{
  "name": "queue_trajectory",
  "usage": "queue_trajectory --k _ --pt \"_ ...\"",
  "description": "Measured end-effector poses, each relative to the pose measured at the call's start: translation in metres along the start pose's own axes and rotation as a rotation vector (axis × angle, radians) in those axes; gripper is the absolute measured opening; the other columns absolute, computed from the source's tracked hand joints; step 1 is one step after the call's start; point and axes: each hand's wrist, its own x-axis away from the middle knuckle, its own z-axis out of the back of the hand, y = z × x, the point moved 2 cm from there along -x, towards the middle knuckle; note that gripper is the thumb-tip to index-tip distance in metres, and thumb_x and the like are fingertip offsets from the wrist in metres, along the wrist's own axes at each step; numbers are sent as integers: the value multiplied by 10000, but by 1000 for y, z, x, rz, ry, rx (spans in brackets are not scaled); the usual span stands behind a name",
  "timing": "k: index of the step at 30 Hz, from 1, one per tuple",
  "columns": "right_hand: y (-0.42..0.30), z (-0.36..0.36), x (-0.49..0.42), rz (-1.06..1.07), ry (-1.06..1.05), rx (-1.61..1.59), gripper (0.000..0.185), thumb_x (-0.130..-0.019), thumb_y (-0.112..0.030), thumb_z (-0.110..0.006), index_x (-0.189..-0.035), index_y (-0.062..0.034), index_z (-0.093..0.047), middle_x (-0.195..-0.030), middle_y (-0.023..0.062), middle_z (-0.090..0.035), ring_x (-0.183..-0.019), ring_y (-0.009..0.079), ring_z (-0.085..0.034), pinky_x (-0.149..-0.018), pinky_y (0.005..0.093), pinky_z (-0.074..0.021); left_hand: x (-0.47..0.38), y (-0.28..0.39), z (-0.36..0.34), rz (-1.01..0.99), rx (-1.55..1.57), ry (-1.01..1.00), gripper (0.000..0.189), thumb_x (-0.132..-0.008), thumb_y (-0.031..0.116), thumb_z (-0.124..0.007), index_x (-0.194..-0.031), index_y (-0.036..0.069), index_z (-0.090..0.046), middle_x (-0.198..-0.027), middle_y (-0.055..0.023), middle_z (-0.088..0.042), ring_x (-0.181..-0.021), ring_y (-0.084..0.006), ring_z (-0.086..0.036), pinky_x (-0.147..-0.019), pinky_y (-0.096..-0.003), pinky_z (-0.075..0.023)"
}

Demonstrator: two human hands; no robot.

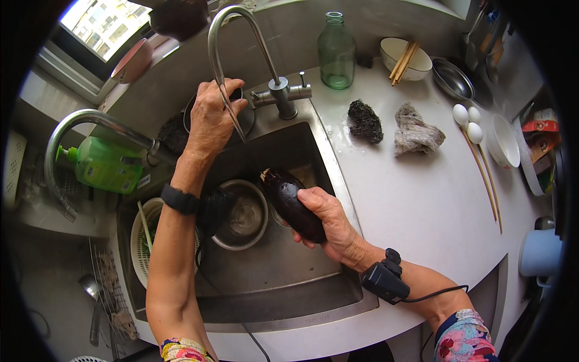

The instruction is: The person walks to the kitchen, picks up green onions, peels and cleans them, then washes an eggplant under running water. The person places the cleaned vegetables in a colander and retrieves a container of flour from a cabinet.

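My right hand (332, 224) grips a dark purple eggplant (289, 201) above the stainless steel sink (267, 280). The eggplant is tilted, its cut pale stem end toward the upper left, and its skin has a wet shine. My left hand (215, 111) is at the sink's back edge, beside a tall curved faucet (244, 11), its fingers bent near a round dark metal container (246, 117). Whether they grip its rim I cannot tell. What looks like a thin stream of water falls from the spout in front of that hand. Below stands a metal bowl (260, 226).
A white colander (138, 244) with greens is partly hidden by my left forearm. A second faucet (86, 115) and a green soap bottle (108, 167) are at left. On the counter are a green glass bottle (337, 54), a black scrubber (365, 122), a cloth (416, 131) and several eggs (474, 133).
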Motion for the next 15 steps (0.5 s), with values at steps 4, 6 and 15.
queue_trajectory --k 4,6,15 --pt "-2 -1 1 -3 15 -8 429 -935 -451 -582 -1059 -60 -458 -854 147 -656 -548 156 -614 -391 232 -418 -11 -9 -16 -208 -189 -69 253 -736 36 -730 -988 53 -709 -975 -86 -694 -957 -299 -578 -883 -409 -468" --pt "-2 -1 1 -18 48 -16 423 -924 -437 -600 -1057 -61 -460 -854 137 -652 -543 156 -614 -387 232 -416 -13 -16 -23 -212 -233 -103 215 -740 26 -709 -953 52 -717 -949 -78 -700 -950 -297 -576 -887 -411 -465" --pt "-1 1 -1 -42 34 -7 437 -912 -432 -619 -1095 -59 -482 -802 73 -614 -530 140 -616 -372 228 -410 -21 -31 -31 -121 -120 -217 218 -774 24 -681 -990 25 -711 -966 -108 -701 -1014 -298 -575 -903 -393 -437"
